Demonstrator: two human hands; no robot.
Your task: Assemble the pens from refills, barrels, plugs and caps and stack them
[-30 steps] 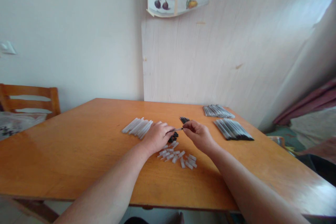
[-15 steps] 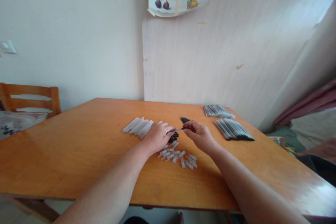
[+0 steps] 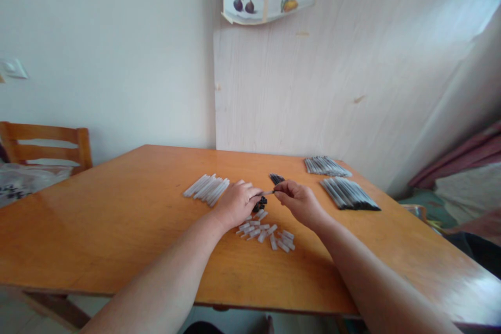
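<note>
Between my two hands runs a slim pen (image 3: pixel 267 193), pale along its length and dark at its right end. My left hand (image 3: pixel 237 202) is closed round the left part, which its fingers hide. Thumb and fingertips of my right hand (image 3: pixel 296 199) pinch the dark end. Just under my left fingertips lies a small heap of black plugs (image 3: pixel 259 205). Nearer to me are several loose translucent caps (image 3: pixel 270 232). Left of my left hand lie several clear pen barrels (image 3: pixel 206 189) side by side. Thin black-tipped rods (image 3: pixel 276 178) lie beyond my right hand, partly hidden by it.
Two flat groups of grey pens with dark ends, a nearer group (image 3: pixel 348 193) and a farther group (image 3: pixel 326 165), lie at the right of the wooden table (image 3: pixel 129 229). A wooden chair (image 3: pixel 47 151) with a plastic bag (image 3: pixel 33 180) stands at the left. The wall borders the table's far edge.
Both hands keep almost the same grip and place on the pen. The whole view has shifted very slightly; the parts on the table lie as before.
</note>
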